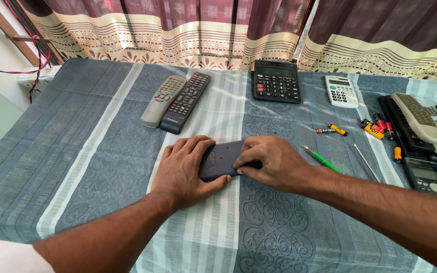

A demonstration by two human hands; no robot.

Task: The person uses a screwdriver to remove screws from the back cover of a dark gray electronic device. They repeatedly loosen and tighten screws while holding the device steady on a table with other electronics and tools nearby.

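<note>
Head view looks down on a desk (102, 167) under a blue-grey patterned cloth, with both of the person's hands meeting at its near middle. Between them lies one dark flat device (222, 157), face down, showing a plain grey-black back. The left hand (185, 172) lies flat and spread, its fingers resting over the device's left end and its thumb along the near edge. The right hand (271, 161) curls over the right end, fingertips pressed on the back panel; neither hand lifts it off the cloth.

Far left of the hands lie two remote controls side by side, touching: a grey remote (163, 100) and a black remote (186, 101). At the far middle sits one black calculator (276, 81), and to its right one white calculator (341, 91). Right of the hands lie one green-handled screwdriver (321, 159) and one thin metal tool (367, 162), well apart from the device. Near them, two loose batteries (332, 130) lie together, and about four more batteries (379, 128) lie farther right. At the right edge a pile of further remotes (421, 119) overlaps, too stacked to count, with one dark calculator (427, 176) just near of it. Patterned maroon and cream curtains (178, 30) hang behind the desk.
</note>
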